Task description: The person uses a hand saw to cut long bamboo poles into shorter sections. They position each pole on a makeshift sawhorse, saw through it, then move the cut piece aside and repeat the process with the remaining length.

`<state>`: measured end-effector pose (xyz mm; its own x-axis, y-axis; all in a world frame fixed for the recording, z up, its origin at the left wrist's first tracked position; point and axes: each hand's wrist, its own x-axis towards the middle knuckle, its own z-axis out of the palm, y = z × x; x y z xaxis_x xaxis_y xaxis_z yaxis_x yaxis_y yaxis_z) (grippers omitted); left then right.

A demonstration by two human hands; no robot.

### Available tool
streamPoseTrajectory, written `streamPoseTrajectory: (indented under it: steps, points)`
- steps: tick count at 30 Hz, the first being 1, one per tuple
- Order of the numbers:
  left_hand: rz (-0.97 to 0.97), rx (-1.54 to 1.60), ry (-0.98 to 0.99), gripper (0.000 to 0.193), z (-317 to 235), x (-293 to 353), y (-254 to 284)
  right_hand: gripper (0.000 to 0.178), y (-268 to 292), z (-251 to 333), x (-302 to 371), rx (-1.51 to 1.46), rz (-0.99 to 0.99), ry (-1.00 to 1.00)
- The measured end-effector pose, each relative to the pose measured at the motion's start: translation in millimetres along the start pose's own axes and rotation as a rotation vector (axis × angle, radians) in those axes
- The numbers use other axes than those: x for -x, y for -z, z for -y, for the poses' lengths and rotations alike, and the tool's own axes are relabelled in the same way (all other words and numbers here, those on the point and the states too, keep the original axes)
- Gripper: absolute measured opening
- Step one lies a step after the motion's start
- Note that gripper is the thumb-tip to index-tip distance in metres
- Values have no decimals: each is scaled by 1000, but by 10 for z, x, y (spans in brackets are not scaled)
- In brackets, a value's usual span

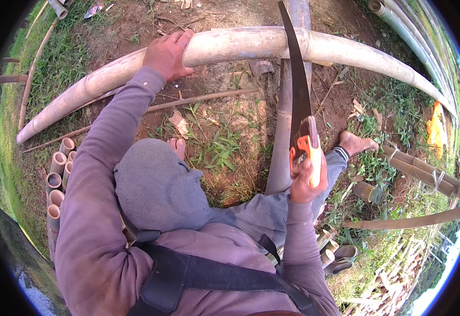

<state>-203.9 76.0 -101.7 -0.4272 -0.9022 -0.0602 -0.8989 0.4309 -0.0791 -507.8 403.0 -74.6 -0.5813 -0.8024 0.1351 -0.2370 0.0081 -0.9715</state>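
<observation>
A thick, pale bamboo pole (230, 45) lies crosswise in front of me, bending toward the rim on both sides. My left hand (167, 55) presses down on it left of centre, fingers wrapped over the top and thumb on the near side. In my right hand (310, 181) is a handsaw (300, 95), gripped by its orange handle. Its long dark blade points away from me and crosses the pole beside a joint; whether it has cut in cannot be seen. Under the pole runs a second, greyish bamboo pole (282, 126), pointing away from me.
Short cut bamboo pieces (54, 181) stand bundled at left. A thin stick (203, 98) lies on the soil. To the right are tied bamboo poles (419, 171), a short bamboo piece (367, 191) and an orange cloth-like item (437, 129). My bare foot (357, 142) rests near the grey pole.
</observation>
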Motion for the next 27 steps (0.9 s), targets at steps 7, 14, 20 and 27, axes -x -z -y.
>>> streamPoseTrajectory:
  steps: [7,14,20,27]
  points:
    - [59,23,20,111,-39,16,172,44,-774,100,-1397,-100,75,52]
    - [190,91,17,110,-52,-130,317,34,-805,175,-1326,-228,56,120]
    - [176,107,5,108,-60,-103,296,24,-628,360,-1259,210,-33,178]
    - [122,98,19,108,18,-54,182,26,526,482,532,43,-62,71]
